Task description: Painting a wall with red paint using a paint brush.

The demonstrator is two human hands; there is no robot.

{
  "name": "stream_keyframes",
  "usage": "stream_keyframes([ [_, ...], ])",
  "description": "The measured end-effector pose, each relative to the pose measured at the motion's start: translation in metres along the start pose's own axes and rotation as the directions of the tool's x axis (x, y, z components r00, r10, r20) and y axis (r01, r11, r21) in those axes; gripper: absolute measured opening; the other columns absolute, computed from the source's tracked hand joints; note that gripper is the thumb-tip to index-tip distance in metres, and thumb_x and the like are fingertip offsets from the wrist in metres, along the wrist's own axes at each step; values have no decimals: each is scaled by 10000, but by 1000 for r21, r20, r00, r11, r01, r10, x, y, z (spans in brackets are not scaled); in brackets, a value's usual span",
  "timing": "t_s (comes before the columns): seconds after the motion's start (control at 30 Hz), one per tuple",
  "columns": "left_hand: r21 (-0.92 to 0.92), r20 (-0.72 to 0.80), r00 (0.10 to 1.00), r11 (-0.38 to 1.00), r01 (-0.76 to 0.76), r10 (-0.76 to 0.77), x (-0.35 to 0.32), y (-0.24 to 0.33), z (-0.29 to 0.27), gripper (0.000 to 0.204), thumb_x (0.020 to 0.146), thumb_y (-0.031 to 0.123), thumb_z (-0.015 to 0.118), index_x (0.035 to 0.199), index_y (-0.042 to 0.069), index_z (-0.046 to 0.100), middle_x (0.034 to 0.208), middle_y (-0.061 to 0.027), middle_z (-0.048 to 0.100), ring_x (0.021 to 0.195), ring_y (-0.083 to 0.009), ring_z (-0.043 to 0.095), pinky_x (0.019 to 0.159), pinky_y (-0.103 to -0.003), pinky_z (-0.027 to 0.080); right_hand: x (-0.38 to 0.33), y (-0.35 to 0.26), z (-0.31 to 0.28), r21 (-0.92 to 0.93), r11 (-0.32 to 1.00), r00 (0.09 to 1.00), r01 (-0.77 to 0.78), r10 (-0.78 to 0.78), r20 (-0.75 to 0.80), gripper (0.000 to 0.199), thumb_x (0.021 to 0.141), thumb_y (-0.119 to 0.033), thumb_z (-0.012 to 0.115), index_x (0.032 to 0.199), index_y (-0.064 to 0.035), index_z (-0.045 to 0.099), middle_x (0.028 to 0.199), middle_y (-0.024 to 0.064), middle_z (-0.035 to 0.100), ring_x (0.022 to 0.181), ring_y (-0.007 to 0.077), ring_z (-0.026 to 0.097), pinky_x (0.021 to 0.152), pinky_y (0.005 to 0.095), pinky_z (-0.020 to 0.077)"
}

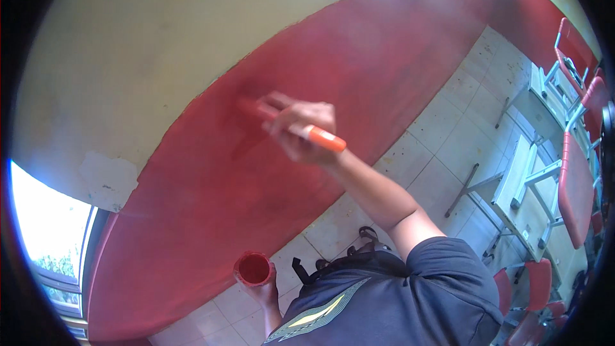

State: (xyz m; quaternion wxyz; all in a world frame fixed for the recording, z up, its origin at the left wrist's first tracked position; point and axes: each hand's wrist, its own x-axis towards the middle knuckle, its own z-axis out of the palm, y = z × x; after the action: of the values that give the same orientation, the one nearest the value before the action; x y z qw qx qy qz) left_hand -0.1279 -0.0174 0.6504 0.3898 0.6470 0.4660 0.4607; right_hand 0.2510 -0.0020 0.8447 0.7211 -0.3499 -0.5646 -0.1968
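Observation:
My right hand (301,129) is closed around a paintbrush (328,139) with an orange handle. The brush's red-coated head is blurred by motion and lies against or close to the red-painted lower wall (371,57); I cannot tell if it touches. Darker, wet-looking red shows on the wall around the brush. Low in the view, my left hand (264,289) holds a round cup of red paint (255,268), its opening facing up. The cup is near the foot of the wall, and paint coats its rim.
Cream upper wall (160,45) meets the red along an uneven line, with a peeled patch by the window (51,224). Tables (522,198) with red chairs (574,186) stacked on them stand at the right on the tiled floor (442,128). More red chairs stand lower right.

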Motion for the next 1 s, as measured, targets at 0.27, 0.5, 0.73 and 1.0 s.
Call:
stream_keyframes([
  [0.27,159,41,994,982,-102,97,-10,37,40,724,633,117,879,1249,53,504,1167,-102,586,1062,-249,597,917,-368,500,23,103,-117,116,990,931,-81,117,-346,80,950,-52,615,876,-34,590,926,45,636,859,169,629,798,318,518],
  [0.5,11,-11,1000,1000,16,-16,-32,6,50,714,626,140,893,1229,50,522,1159,-104,593,1053,-254,599,913,-376,498,52,104,-177,4,953,538,-302,173,-825,91,915,2,628,883,-52,562,896,19,588,885,127,590,804,291,496],
  [0.73,148,-37,999,989,-6,11,-39,22,63,727,631,148,890,1243,56,510,1175,-110,576,1077,-256,587,908,-383,499,17,58,-62,-197,980,992,-13,-13,-127,101,747,16,662,717,-56,598,819,91,673,637,220,657,577,320,528],
  [1.0,185,-60,998,982,32,-21,-43,28,58,752,631,165,891,1257,53,489,1191,-112,555,1087,-264,581,914,-383,497,13,56,-50,202,979,995,-6,26,-96,194,760,128,643,777,-60,595,888,102,667,782,268,694,780,338,584],
])
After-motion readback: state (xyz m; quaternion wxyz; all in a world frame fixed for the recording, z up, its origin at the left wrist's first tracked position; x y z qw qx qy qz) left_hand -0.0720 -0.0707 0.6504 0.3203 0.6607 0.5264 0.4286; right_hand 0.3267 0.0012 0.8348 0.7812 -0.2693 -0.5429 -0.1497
